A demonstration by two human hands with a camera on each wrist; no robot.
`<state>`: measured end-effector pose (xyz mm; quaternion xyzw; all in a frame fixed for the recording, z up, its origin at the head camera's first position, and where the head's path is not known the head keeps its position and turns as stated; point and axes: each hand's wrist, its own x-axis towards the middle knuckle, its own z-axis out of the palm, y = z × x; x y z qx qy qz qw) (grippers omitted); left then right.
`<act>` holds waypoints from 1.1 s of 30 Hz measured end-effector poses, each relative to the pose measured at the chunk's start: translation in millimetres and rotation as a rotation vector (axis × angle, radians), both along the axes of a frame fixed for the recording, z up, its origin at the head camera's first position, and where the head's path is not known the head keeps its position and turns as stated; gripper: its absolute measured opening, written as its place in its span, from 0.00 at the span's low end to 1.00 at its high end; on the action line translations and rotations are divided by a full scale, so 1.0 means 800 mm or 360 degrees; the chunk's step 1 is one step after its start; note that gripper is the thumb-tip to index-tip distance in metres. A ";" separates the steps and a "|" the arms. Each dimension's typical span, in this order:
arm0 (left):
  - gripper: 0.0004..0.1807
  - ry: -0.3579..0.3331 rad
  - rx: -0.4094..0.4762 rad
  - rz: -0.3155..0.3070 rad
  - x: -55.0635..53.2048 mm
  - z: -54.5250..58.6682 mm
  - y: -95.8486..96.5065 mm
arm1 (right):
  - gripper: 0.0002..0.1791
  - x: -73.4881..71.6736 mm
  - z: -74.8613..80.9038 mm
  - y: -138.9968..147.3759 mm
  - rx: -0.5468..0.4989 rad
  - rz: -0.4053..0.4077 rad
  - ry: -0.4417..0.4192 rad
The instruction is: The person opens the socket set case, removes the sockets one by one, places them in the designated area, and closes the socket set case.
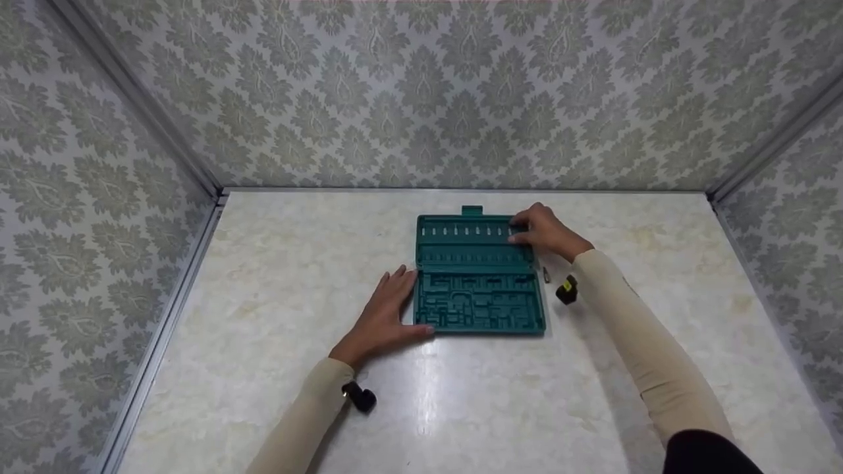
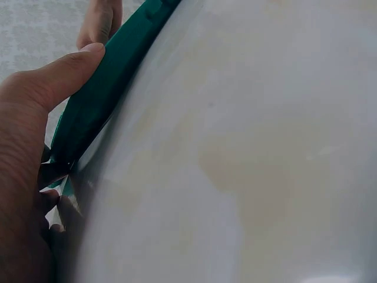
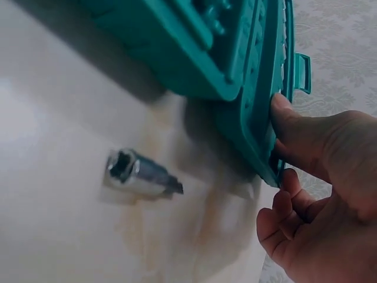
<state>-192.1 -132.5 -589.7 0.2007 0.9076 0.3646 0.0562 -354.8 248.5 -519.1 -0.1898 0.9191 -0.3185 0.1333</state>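
Observation:
A green plastic socket-set case (image 1: 479, 268) lies unfolded on the table, with molded recesses in both halves. Along the top of its lid (image 1: 471, 253) runs a row of small silver bits (image 1: 467, 231). My left hand (image 1: 385, 313) holds the near left corner, thumb on the front wall and fingers along the left side. At the lid's far right corner, my right hand (image 1: 545, 232) grips the edge, its thumb (image 3: 285, 112) inside by the row and other fingers outside. Whether a bit is under that thumb is hidden. A silver bit socket (image 3: 141, 174) lies on the table beside the case.
The case's latch tab (image 1: 472, 210) sticks out from its far edge. The marbled pale table (image 1: 296, 263) meets patterned walls (image 1: 421, 99) at the back and sides. Black wrist cameras (image 1: 359, 397) hang by both forearms.

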 end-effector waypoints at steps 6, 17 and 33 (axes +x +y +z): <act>0.69 0.0025 0.0004 -0.0019 -0.001 0.001 -0.001 | 0.24 0.003 -0.003 -0.007 -0.0097 -0.0102 -0.0051; 0.69 0.0026 -0.0004 -0.0051 -0.002 0.001 0.002 | 0.16 0.013 -0.011 -0.001 -0.0246 -0.0337 0.0012; 0.69 -0.0012 -0.0039 -0.0066 0.000 0.003 -0.006 | 0.10 0.019 -0.019 0.000 -0.0297 -0.0277 0.0085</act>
